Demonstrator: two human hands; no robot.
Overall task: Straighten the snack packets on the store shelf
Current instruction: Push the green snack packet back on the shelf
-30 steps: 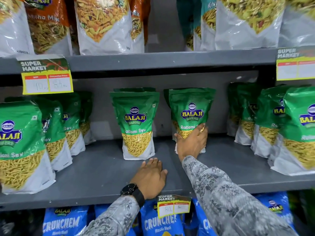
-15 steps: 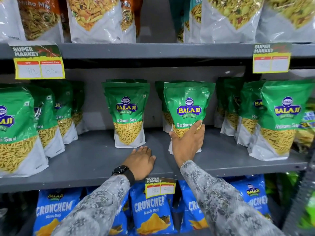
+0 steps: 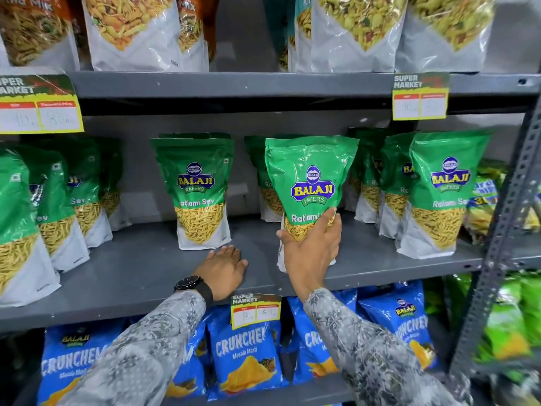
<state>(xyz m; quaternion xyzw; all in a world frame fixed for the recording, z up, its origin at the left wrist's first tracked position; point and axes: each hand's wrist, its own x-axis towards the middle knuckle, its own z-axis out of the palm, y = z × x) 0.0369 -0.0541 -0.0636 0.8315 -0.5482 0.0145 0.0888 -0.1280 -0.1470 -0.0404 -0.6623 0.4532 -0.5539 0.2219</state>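
My right hand [image 3: 311, 252] grips the lower part of a green Ratlami Sev packet [image 3: 310, 174], which stands upright near the front edge of the grey middle shelf [image 3: 140, 268]. Behind it another green packet [image 3: 265, 183] is partly hidden. My left hand [image 3: 224, 269] lies flat on the shelf with its fingers together, holding nothing, just in front of a second upright Ratlami Sev packet [image 3: 194, 189]. A black watch is on my left wrist.
Rows of the same green packets stand at the left [image 3: 55, 200] and right [image 3: 442, 189] of the shelf. Blue Crunchem packets [image 3: 244, 353] fill the shelf below, mixed snack bags the one above. A metal upright [image 3: 509, 218] stands at the right. Price tags [image 3: 254, 310] hang on shelf edges.
My right hand has drawn the green packet forward, toward the shelf's front edge. My left hand stays flat on the shelf. The view has shifted right.
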